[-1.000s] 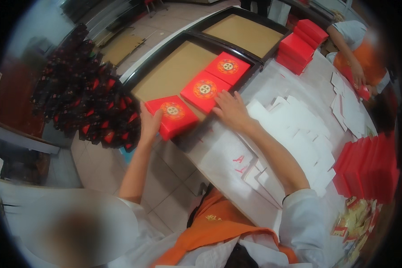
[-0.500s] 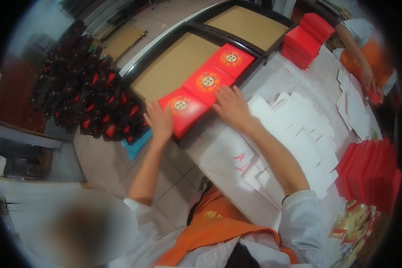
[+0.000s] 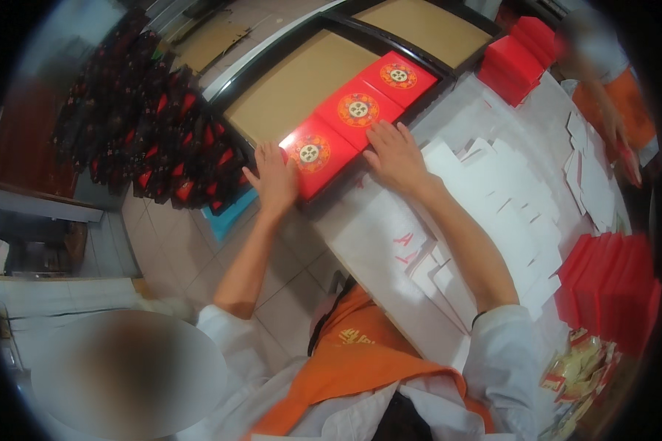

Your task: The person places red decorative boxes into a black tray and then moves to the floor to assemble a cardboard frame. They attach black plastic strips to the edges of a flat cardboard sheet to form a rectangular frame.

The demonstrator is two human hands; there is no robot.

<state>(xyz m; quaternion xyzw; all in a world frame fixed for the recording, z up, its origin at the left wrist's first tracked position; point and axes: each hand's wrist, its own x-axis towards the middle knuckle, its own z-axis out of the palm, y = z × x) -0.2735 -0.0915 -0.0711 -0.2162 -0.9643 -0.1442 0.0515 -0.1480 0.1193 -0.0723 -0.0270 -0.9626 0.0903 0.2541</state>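
Pale beneath its white card pieces [image 3: 485, 213], the surface [image 3: 360, 228] adjoins a dark-rimmed tray [image 3: 290, 84]. Three red boxes [image 3: 357, 110] sit in a row along the tray's near side. My left fingers [image 3: 263, 157] are loosely spread against the row's left end, my right fingers [image 3: 383, 135] parted at the middle one's near edge; neither hand grips anything. I judge the boxes stiff, light card, smooth and somewhat slippery, easily dented at corners, best held by opposite side walls.

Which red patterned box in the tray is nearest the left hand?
The red box at the row's near end: the left hand is at its edge, while the middle box and far box lie farther away.
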